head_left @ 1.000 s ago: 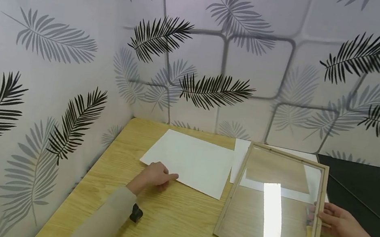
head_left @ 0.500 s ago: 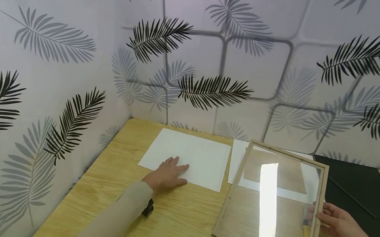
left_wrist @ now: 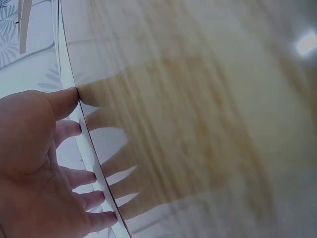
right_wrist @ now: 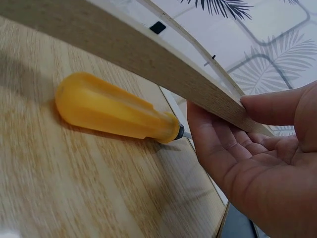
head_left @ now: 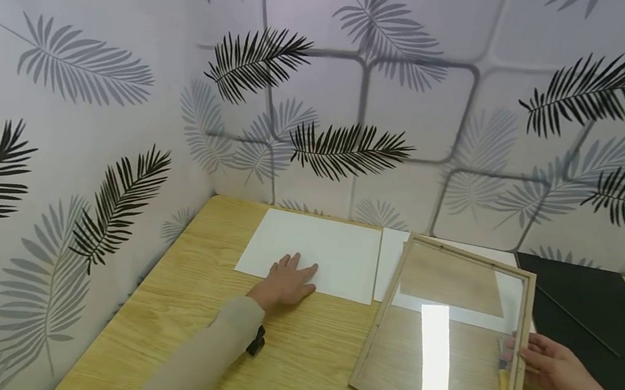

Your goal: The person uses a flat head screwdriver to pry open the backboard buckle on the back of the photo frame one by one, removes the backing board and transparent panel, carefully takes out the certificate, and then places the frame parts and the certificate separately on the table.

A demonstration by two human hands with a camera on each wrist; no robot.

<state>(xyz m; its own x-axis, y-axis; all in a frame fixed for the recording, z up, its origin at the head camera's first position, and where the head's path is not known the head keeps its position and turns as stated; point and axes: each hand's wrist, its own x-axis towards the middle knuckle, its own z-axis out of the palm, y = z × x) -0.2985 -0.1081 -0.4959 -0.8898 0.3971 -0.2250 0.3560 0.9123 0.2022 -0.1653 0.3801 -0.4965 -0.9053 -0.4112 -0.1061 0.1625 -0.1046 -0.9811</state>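
Observation:
My left hand [head_left: 287, 285] rests with spread, straight fingers on the near edge of a white sheet [head_left: 335, 245] lying on the table. In the left wrist view its fingertips line up along the sheet's narrow white edge [left_wrist: 93, 161]. At the right, a wooden frame with a clear, glossy pane [head_left: 527, 301] stands tilted over the table. My right hand [head_left: 570, 378] grips its right side bar, thumb on one face and fingers curled beneath. Under that bar [right_wrist: 148, 62] lies a screwdriver with a yellow handle [right_wrist: 109, 106]; its tip is hidden behind the hand.
Behind the frame lies another white sheet [head_left: 389, 267], with a wood-coloured rectangle showing through the pane. A black board [head_left: 622, 315] covers the back right, with a thin rod [head_left: 578, 321] on it. Patterned walls border the table [head_left: 198, 313] at left and back.
My left hand has gone from the sheet's near left edge to lying spread on it, further right. The sheet has turned straighter and shifted back. The right hand keeps its grip.

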